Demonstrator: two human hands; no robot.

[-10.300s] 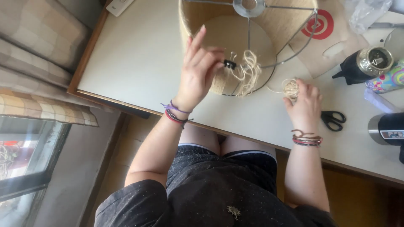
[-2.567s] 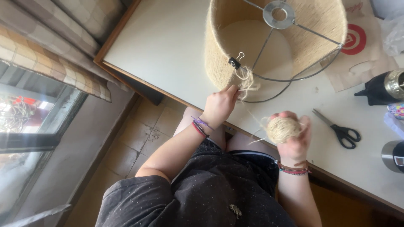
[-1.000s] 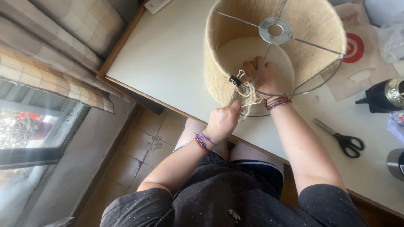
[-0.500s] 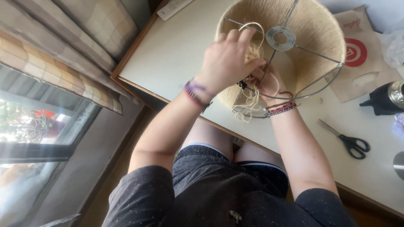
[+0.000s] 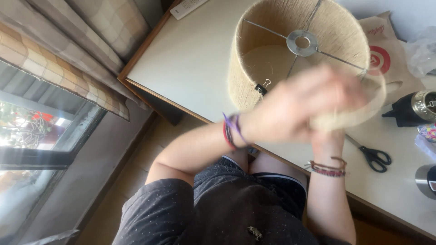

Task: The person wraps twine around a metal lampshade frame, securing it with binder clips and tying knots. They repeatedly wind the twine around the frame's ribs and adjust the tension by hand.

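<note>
A drum lampshade [image 5: 240,68] wrapped in pale jute twine lies on its side on the white table [image 5: 190,63]. Its wire frame and centre ring [image 5: 302,43] face me, and a black binder clip [image 5: 262,86] sits on the near rim. My left hand [image 5: 295,106] sweeps across the shade's front, blurred by motion, fingers pointing right. My right hand [image 5: 327,140] is mostly hidden behind it, only the base and the braceleted wrist showing. A pale blurred bundle of twine [image 5: 359,115] sits just above the right hand, which seems to grip it.
Black-handled scissors [image 5: 372,156] lie right of my right wrist. A black and metal tool [image 5: 413,109], a brown paper bag with a red target [image 5: 381,59] and a metal cup [image 5: 427,181] lie at the right. A checked curtain [image 5: 59,59] and window are at the left.
My left hand has dropped from the top of the shade and swung right, across its front. My right hand has pulled back from the rim toward me with the twine.
</note>
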